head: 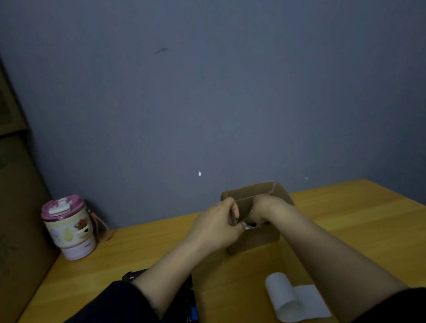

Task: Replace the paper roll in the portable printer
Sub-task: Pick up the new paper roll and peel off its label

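Observation:
A small open cardboard box (260, 238) stands on the yellow table (371, 223), with its flaps raised. My left hand (217, 226) is closed on the box's near-left rim. My right hand (266, 208) reaches down inside the box, fingers hidden; something white with a dark hole (250, 225) shows between the hands. A white paper roll (285, 297), partly unrolled, lies on the table near my right forearm. A dark device with blue parts (186, 314), likely the printer, lies under my left forearm, mostly hidden.
A pink-lidded patterned cup (69, 226) with a strap stands at the table's back left. Large cardboard boxes (1, 183) rise along the left edge. A grey-blue wall (226, 94) backs the table.

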